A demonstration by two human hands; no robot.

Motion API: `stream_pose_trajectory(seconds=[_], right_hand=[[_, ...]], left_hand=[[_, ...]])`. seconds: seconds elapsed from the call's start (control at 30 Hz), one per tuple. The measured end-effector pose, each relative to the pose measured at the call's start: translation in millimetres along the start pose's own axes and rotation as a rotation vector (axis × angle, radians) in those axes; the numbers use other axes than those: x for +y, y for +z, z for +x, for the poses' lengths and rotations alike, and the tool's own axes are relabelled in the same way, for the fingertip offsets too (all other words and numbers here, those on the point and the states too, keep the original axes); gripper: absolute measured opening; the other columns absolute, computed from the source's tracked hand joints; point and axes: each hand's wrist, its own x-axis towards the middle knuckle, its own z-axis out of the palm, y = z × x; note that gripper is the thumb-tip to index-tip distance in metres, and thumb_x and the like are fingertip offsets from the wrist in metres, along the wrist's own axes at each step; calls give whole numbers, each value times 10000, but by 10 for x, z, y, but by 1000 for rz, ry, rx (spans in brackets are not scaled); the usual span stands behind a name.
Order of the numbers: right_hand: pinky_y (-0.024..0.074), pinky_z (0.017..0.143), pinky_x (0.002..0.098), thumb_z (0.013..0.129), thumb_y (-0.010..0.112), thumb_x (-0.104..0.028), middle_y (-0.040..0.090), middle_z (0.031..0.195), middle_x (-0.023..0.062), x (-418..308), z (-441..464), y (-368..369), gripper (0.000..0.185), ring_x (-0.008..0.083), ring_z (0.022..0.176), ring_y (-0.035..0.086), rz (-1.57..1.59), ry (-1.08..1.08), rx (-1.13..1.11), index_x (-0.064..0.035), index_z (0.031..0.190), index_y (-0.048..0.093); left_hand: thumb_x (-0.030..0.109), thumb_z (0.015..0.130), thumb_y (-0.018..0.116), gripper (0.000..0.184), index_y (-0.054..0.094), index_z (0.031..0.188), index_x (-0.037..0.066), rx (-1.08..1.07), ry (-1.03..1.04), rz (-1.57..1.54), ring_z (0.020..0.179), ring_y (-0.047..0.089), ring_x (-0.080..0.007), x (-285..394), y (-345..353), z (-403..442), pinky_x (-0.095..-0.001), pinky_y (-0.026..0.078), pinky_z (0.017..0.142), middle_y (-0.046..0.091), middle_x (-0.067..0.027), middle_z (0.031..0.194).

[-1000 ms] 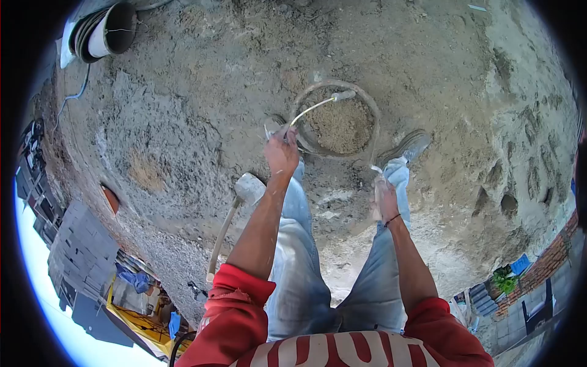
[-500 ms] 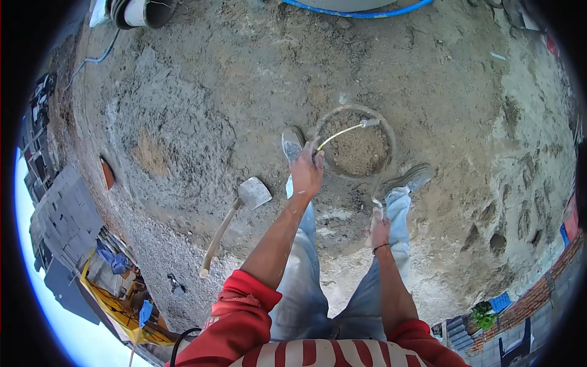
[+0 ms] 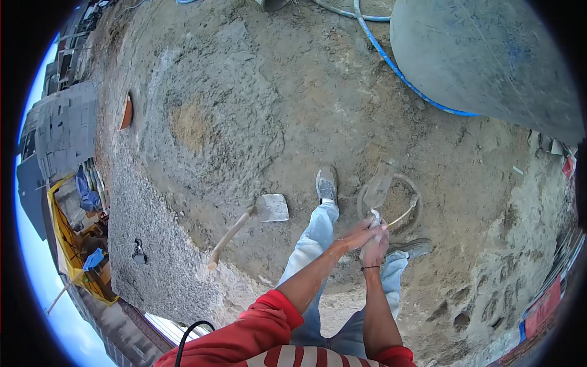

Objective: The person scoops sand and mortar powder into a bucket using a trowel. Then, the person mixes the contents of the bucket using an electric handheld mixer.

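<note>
A round bucket of sandy soil stands on the ground between my feet. My right hand is closed round the grip of a trowel, its flat grey blade reaching over the bucket's left side. Close against it, my left hand has its fingers bent at the end of a thin, pale yellow bucket handle, which curves across to the right rim. The hands overlap, so their exact holds are partly hidden.
A short-handled shovel lies to the left, near a grey gravel patch. Wet grey mix with a sandy spot spreads beyond it. A large grey tank-like object and a blue hose occupy the upper right.
My left hand has moved toward me and to the right, meeting my right hand. The trowel blade now shows over the bucket. The view has shifted, bringing in the large grey object.
</note>
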Motion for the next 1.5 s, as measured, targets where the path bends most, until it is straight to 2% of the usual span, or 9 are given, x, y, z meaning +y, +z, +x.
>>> stream_pose_trajectory(seconds=[0.1,0.37,0.47,0.5,0.63,0.7,0.8,1.3,1.5], right_hand=[[464,756,361,975,459,-354,569,881,86,-177,82,87,360,211,847,576,-291,291,108,-9,984,563],[426,865,424,908,533,-400,528,830,25,-276,787,503,238,194,856,556,587,816,-38,-168,861,507],[389,873,464,857,575,-429,472,780,-8,-248,860,283,248,182,854,554,403,992,126,-202,912,493],[307,871,560,872,530,-436,401,614,-52,-318,815,282,320,172,730,514,331,990,215,-228,675,389],[394,484,338,874,523,-311,321,574,-48,394,851,-233,272,133,441,303,430,839,278,-177,687,379],[517,698,395,912,519,-360,510,934,34,922,935,-511,285,183,756,512,459,831,123,-112,1052,542],[465,557,335,907,546,-293,465,720,-26,798,885,-376,153,133,576,454,494,807,298,-140,899,538],[318,414,282,904,591,-303,418,559,-43,-1454,926,-675,248,99,445,395,352,755,33,-176,705,515],[328,426,308,889,538,-198,398,547,-33,-2750,1117,-328,227,122,442,382,163,668,-54,-198,674,466]], left_hand=[[353,943,549,420,624,1222,49,-72,-113,-73,1043,557,-164,-165,-82,196,-310,389,973,659,-47,1070],[311,927,532,375,679,1173,68,-67,-51,-125,1055,555,-162,335,-1131,-228,-305,391,977,658,-41,1060],[391,856,659,362,677,982,51,184,-4,-46,795,600,-158,158,-1523,-480,-340,468,740,664,-40,846],[383,851,673,350,681,969,54,231,-49,20,783,619,-162,279,-1702,-651,-345,478,738,672,-42,817],[334,830,713,326,702,919,20,441,-220,-58,669,675,-154,476,-2266,-1375,-332,521,660,703,-63,776],[321,812,728,319,719,879,10,612,-230,-66,637,676,-153,299,-2506,-1585,-327,530,655,722,-81,793],[317,790,737,297,738,822,22,777,-382,103,670,691,-167,349,-2876,-1980,-324,537,667,732,-90,769],[141,849,639,238,632,880,-96,1032,-495,-82,558,677,-235,1484,-3794,-3919,-372,597,511,659,-144,669],[303,855,637,393,656,978,-71,1198,-410,-371,583,689,-228,1396,-3899,-4320,-398,553,569,694,-136,675]])
